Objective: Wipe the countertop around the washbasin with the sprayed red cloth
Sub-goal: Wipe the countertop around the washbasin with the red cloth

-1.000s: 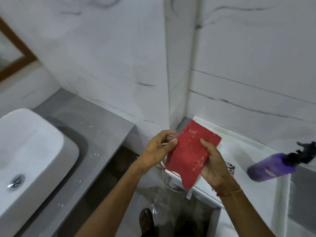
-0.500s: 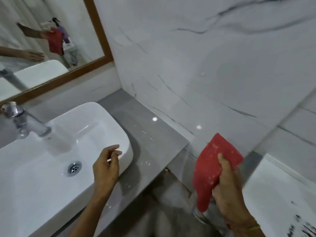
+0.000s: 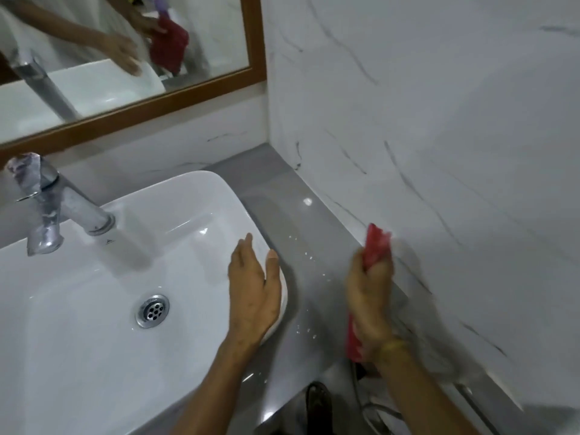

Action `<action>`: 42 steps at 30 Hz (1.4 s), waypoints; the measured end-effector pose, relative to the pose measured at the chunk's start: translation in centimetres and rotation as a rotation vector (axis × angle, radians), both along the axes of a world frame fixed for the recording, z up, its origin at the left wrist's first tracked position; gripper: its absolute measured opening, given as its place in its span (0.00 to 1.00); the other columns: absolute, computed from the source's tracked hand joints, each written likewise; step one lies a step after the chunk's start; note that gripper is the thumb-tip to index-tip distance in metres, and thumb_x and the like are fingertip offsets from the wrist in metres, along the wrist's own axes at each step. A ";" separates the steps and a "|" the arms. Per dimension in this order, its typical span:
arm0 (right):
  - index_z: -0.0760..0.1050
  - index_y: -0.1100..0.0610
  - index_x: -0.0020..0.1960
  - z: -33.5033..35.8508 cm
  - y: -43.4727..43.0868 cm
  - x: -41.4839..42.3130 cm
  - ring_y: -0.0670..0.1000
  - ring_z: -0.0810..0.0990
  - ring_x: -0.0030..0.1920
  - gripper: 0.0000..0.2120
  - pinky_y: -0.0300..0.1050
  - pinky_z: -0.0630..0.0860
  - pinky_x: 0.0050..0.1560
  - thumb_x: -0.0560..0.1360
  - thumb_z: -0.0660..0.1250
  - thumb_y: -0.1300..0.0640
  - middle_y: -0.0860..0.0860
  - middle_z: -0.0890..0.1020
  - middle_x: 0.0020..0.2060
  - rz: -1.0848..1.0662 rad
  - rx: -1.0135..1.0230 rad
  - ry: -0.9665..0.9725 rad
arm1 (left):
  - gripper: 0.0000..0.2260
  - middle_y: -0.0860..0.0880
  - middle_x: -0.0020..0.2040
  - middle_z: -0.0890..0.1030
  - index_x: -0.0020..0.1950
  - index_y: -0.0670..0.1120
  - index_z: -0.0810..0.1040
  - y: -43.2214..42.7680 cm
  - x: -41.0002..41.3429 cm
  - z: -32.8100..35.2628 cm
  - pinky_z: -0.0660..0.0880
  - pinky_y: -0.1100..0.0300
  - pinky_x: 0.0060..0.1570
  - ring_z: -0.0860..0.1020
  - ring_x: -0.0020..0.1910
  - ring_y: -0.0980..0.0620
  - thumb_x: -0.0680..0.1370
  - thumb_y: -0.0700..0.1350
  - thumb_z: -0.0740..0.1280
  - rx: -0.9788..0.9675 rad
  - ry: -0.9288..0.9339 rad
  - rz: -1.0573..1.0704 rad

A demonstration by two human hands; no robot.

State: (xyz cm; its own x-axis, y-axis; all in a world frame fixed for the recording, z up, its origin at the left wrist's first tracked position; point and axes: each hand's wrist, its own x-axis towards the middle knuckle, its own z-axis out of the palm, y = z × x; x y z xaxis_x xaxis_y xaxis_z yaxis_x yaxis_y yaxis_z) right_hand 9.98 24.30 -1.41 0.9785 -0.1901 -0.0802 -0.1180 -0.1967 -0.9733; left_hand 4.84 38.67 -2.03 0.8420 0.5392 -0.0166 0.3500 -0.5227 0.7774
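The red cloth [image 3: 377, 246] is bunched in my right hand [image 3: 370, 293], which hovers blurred over the right side of the grey countertop [image 3: 279, 196], close to the marble side wall. Part of the cloth hangs below my fist. My left hand [image 3: 254, 287] lies flat, fingers apart, on the right rim of the white washbasin [image 3: 175, 215]. Small water drops dot the countertop between my two hands.
A chrome tap [image 3: 53, 208] stands at the basin's back left, with the drain [image 3: 153, 310] in the bowl. A wood-framed mirror [image 3: 131, 58] hangs above. The marble wall [image 3: 439, 152] bounds the countertop on the right. A dark shoe [image 3: 318, 403] shows below the counter's front edge.
My view has swung left onto the basin. My left hand let go of the cloth and settled on the basin rim. My right hand carried the cloth over the countertop.
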 end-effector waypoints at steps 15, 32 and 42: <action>0.44 0.60 0.78 -14.2 8.2 9.0 0.63 0.46 0.77 0.39 0.65 0.45 0.74 0.75 0.39 0.36 0.60 0.48 0.78 0.908 -1.232 -0.163 | 0.31 0.45 0.79 0.39 0.76 0.42 0.37 3.8 8.4 -2.8 0.46 0.57 0.76 0.42 0.78 0.49 0.81 0.47 0.53 0.170 0.167 -0.007; 0.47 0.58 0.78 -16.2 1.5 1.5 0.63 0.50 0.77 0.35 0.65 0.55 0.74 0.78 0.49 0.40 0.60 0.53 0.78 0.809 -1.217 -0.197 | 0.29 0.46 0.79 0.39 0.76 0.42 0.37 4.9 8.5 -4.4 0.38 0.71 0.69 0.41 0.78 0.53 0.81 0.41 0.52 0.124 0.073 -0.031; 0.44 0.56 0.78 -15.0 4.9 9.6 0.63 0.45 0.78 0.32 0.62 0.49 0.75 0.79 0.48 0.44 0.59 0.47 0.79 0.858 -1.249 -0.225 | 0.30 0.47 0.79 0.39 0.76 0.42 0.37 4.6 8.6 -4.5 0.42 0.66 0.72 0.41 0.78 0.52 0.81 0.42 0.52 0.158 0.077 -0.037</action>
